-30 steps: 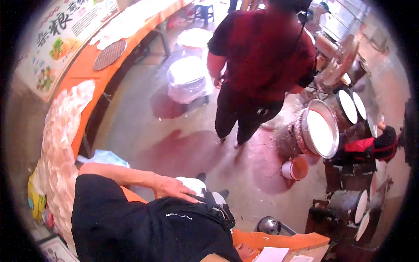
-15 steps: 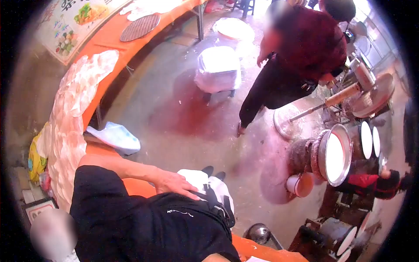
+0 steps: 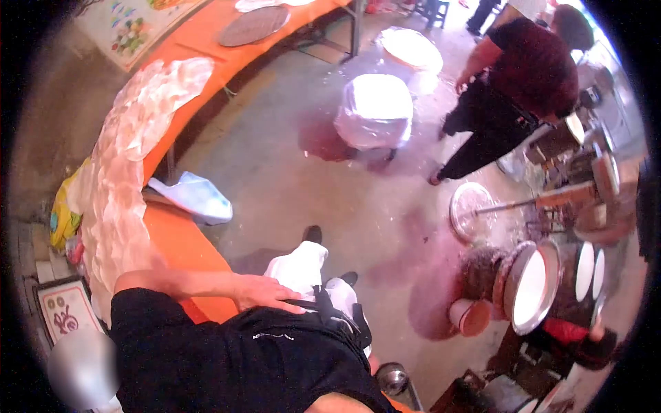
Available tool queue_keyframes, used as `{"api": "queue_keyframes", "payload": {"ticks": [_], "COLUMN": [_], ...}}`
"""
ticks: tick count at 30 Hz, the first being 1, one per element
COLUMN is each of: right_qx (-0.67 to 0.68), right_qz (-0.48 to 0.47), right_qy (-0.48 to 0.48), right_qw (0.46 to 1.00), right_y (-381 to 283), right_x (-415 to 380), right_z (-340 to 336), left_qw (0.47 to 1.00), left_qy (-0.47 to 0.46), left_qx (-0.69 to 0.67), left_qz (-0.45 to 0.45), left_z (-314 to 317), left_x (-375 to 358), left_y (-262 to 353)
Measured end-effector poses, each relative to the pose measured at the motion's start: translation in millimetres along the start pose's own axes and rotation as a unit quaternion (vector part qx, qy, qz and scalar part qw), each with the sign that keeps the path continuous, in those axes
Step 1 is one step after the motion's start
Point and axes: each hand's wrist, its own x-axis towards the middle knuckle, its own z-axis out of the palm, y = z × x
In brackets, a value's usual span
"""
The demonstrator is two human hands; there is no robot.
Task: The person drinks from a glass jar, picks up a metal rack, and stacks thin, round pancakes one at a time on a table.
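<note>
My left hand (image 3: 265, 292) lies against the front of my black shirt (image 3: 234, 344) at the waist. Its fingers are stretched out and hold nothing I can see. Below it are my white trousers (image 3: 299, 268) with dark straps at the waist. Only part of my right arm (image 3: 341, 403) shows at the bottom edge; the hand on that side is mostly hidden behind the shirt. Left of me, an orange table (image 3: 186, 241) carries overlapping pale, thin sheets (image 3: 124, 172). A light blue cloth or bag (image 3: 196, 198) hangs by the table's edge.
A stool wrapped in plastic (image 3: 375, 110) stands ahead. Beyond it is a round white-topped tub (image 3: 411, 49). A person in dark red (image 3: 533, 69) is at the upper right. To the right are a large metal basin (image 3: 530, 289), a bucket (image 3: 470, 316) and a round-based stand (image 3: 471, 212).
The view has shifted, so the stool and the basin sit differently in it. One of my feet has stepped forward. The other person's legs have changed position. My left hand stays at my waist.
</note>
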Motion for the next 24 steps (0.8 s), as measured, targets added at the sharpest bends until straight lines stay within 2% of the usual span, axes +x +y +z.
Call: {"api": "queue_keyframes", "payload": {"ticks": [3, 6, 9, 10, 14, 15, 18, 20, 22, 24], "right_qx": [0.000, 0.053, 0.048, 0.049, 0.040, 0.027, 0.114, 0.087, 0.063, -0.020], "right_qz": [0.003, -0.052, -0.061, -0.052, -0.039, -0.048, -0.060, -0.116, -0.142, -0.206], "right_qy": [-0.006, 0.042, 0.038, 0.016, -0.040, -0.058, -0.112, -0.112, -0.114, -0.111], "right_qw": [1.000, 0.996, 0.996, 0.997, 0.998, 0.997, 0.985, 0.983, 0.981, 0.972], "right_y": [-45, -85, -151, -165, -235, -257, -312, -340, -374, -415], "right_x": [57, 124, 153, 163, 187, 188, 205, 232, 260, 311], "right_z": [-19, -19, -27, -23, -11, -8, -3, -1, -11, -22], "left_qw": [0.999, 0.994, 0.988, 0.979, 0.901, 0.890, 0.845, 0.815, 0.772, 0.715], "left_qy": [0.022, 0.028, 0.072, 0.120, 0.371, 0.370, 0.431, 0.450, 0.492, 0.536], "left_qx": [0.024, 0.095, 0.081, 0.109, 0.150, 0.116, 0.115, 0.114, 0.102, 0.095], "left_qz": [-0.024, -0.038, -0.112, -0.125, -0.169, -0.241, -0.294, -0.346, -0.390, -0.438], "left_z": [-11, -37, -84, -105, -129, -147, -183, -208, -208, -203], "left_x": [-17, -45, -93, -112, -192, -206, -234, -249, -264, -275], "left_y": [-12, -43, -78, -86, -164, -167, -197, -208, -224, -230]}}
